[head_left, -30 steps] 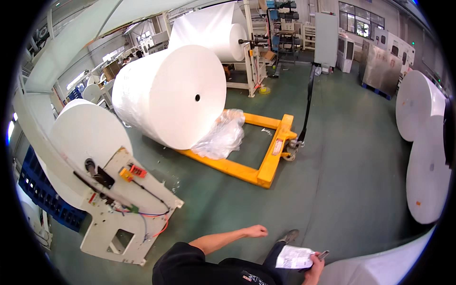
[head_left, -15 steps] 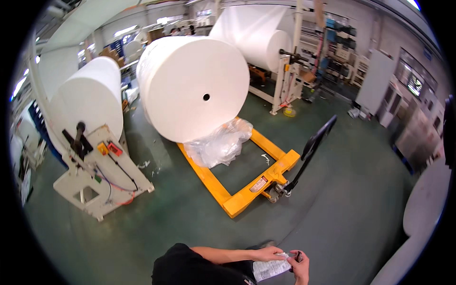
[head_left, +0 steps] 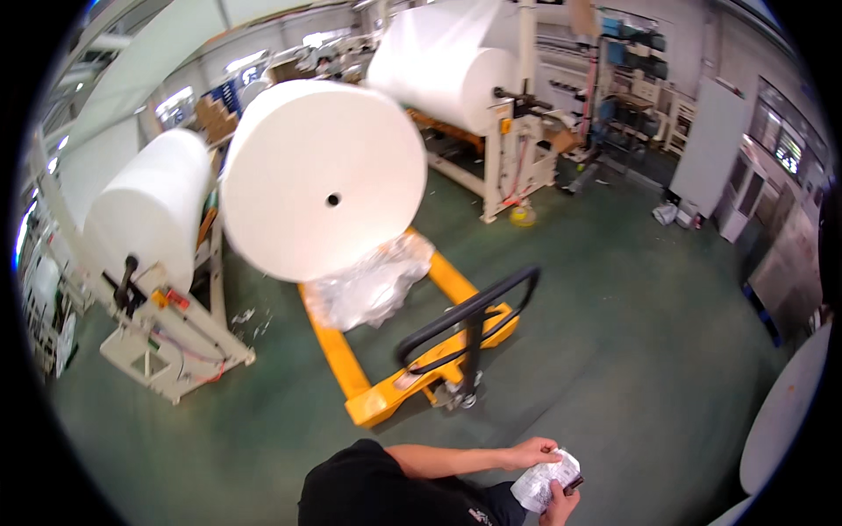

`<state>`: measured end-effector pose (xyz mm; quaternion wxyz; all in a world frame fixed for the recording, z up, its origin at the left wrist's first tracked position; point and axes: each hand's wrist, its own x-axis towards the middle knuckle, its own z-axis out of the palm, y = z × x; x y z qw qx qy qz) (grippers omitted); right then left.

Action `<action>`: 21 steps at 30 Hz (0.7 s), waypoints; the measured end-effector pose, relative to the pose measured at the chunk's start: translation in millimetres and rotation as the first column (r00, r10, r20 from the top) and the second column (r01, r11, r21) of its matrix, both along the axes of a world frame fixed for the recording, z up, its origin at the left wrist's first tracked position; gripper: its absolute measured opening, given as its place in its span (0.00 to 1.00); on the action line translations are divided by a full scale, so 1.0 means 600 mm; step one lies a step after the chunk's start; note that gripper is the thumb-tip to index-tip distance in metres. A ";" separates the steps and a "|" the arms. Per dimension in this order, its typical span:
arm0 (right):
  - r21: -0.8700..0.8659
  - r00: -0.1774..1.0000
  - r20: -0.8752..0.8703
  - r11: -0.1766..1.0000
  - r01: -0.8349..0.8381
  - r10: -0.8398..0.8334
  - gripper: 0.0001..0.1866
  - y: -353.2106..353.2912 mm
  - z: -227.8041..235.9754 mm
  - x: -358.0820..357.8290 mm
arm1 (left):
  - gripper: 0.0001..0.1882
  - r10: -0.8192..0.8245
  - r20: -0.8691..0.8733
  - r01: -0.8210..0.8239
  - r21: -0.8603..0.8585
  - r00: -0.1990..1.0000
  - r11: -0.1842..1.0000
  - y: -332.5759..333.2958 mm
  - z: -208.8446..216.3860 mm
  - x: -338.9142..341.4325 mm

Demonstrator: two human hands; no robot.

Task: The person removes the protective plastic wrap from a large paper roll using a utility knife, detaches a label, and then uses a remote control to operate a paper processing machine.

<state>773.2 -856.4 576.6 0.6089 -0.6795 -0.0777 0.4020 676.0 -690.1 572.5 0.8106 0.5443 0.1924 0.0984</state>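
Low in the picture, my left hand pinches the upper edge of a crumpled white printed sheet. My right hand closes on the sheet's right side. A small dark stick-like object also shows at the right fingers; its kind is unclear. Beyond my hands stands a yellow pallet truck with a black loop handle. A huge white paper roll with a dark core hole rests over the truck's far end. Crumpled clear plastic film lies across the forks against the roll.
To the left, another white roll sits on a cream machine stand. A third roll hangs in a frame at the back. Grey cabinets line the right wall, and pale rolls stand at the right edge. White scraps dot the green floor.
The pallet truck's handle has swung leftward and now shows its loop. The view has shifted, so truck and roll sit further left. Both hands have shifted with the sheet, which is tilted differently.
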 end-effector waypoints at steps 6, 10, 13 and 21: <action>0.014 0.994 -0.036 0.994 -0.106 0.106 0.20 0.136 -0.108 0.272 | 0.12 0.065 -0.083 -0.068 -0.037 0.994 0.997 0.150 -0.098 0.237; 0.147 0.996 -0.033 0.986 -0.079 0.084 0.15 0.284 -0.117 0.425 | 0.13 0.281 -0.145 -0.269 0.092 0.949 0.959 0.257 -0.091 0.368; 0.154 0.953 -0.150 0.958 -0.242 0.265 0.16 0.433 -0.071 0.526 | 0.15 0.511 -0.168 -0.401 0.436 0.843 0.805 0.359 -0.026 0.444; -0.204 0.618 -0.006 0.604 -0.770 0.786 0.11 0.804 0.034 0.780 | 0.08 0.853 -0.039 -0.850 -0.117 0.520 0.513 0.639 -0.111 0.630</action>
